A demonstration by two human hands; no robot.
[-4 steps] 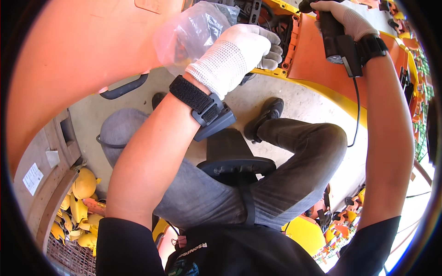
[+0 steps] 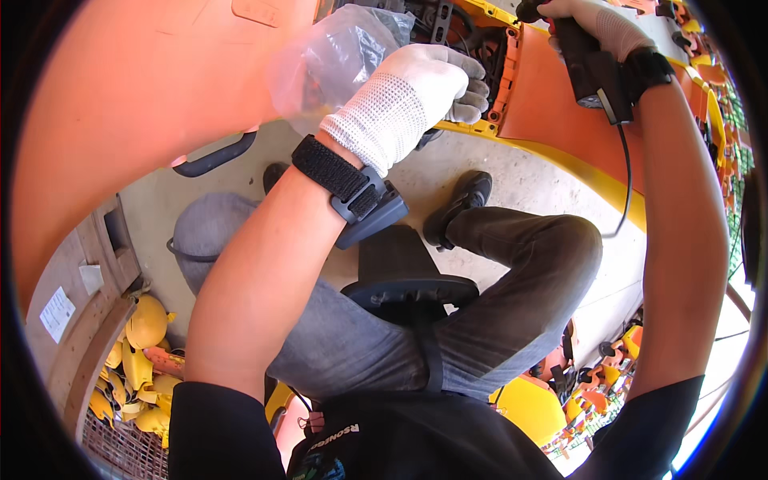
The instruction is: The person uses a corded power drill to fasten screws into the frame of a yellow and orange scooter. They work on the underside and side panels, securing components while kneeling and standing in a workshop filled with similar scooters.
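Below and behind the hands lies a pale grey floor, with grey-jeaned legs spread over it. Left of the grip spreads a large, smooth orange plastic panel, a curved black handle on its near edge. Far to the lower left, rounded yellow plastic parts are heaped beside a brown wooden board.

The left hand, in a white knit glove with grey fingers, is partly curled, fingertips bent inward at the near edge of a yellow-and-orange framed opening filled with dark parts. Whether it grasps anything cannot be told. Just left of it sits a crumpled clear plastic bag; contact is unclear.

Up and to the right, the right hand, likewise white-gloved, is closed around a black, cylindrical-bodied hand tool, above a second orange panel. A black wrist strap sits just behind this grip.
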